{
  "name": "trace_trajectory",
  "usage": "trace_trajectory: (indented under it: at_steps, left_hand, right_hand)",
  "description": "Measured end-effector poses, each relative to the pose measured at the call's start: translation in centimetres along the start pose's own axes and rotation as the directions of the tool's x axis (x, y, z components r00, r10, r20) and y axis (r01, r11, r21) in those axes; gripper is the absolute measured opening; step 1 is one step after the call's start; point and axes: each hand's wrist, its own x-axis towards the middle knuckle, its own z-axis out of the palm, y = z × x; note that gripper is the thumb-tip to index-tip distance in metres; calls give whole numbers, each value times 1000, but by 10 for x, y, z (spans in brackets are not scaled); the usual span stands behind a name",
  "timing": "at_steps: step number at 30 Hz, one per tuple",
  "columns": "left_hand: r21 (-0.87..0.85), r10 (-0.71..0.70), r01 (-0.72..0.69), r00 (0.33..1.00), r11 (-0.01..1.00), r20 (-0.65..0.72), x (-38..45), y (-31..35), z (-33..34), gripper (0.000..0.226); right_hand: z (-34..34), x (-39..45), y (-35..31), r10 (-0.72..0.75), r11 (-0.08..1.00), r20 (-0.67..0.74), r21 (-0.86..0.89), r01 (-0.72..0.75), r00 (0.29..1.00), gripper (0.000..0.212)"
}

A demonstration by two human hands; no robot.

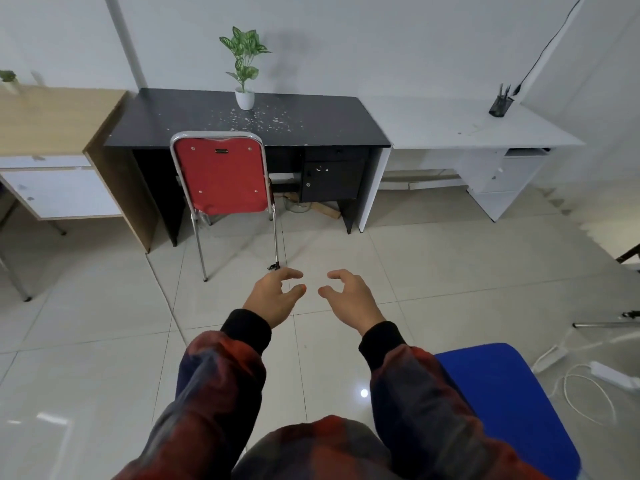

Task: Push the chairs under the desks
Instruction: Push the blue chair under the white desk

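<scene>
Both hands, left (273, 299) and right (349, 299), reach forward with loosely curled fingers, grasping nothing. Beyond them the red chair (221, 174) sits tucked at the black table (242, 119). Its light, rigid chrome frame suits gripping the backrest top.

I can't read any text, label, brand or number from here. The red chair (221, 174) has a small dark plate near the top of its backrest, but it's too small for me to make out any lettering. The black table (311, 121) has pale marks on its cabinet door that I can't resolve into characters.
</scene>
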Motion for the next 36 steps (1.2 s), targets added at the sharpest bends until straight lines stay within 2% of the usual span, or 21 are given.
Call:
trace_trajectory:
  at_steps: [5,11,14,21,25,31,36]
  left_hand:
    - [-52,-41,39,998,998,-41,-42,14,38,28]
    - [-40,-75,74,997,996,-26,-118,24,105,25]
    - [-45,-106,103,993,994,-55,-157,25,135,25]
    - [-36,-142,140,987,990,-81,-217,19,158,24]
    - [-33,-118,115,987,993,-112,-228,26,160,24]
    - [-22,-98,96,992,995,-84,-240,31,169,23]
    - [-23,-90,90,996,996,-10,-266,32,181,25]
  right_hand:
    - [-25,-43,35,-19,1000,55,-8,19,998,41]
    - [-72,-104,104,21,999,24,29,-22,999,38]
    - [-86,-132,132,11,999,66,35,-13,998,38]
    - [-93,-175,156,-24,999,133,51,18,991,38]
    - [-98,-189,157,-46,996,137,80,35,990,38]
    - [-109,-215,170,-10,996,118,88,-1,993,37]
    - [-109,-240,181,46,990,78,129,-56,996,35]
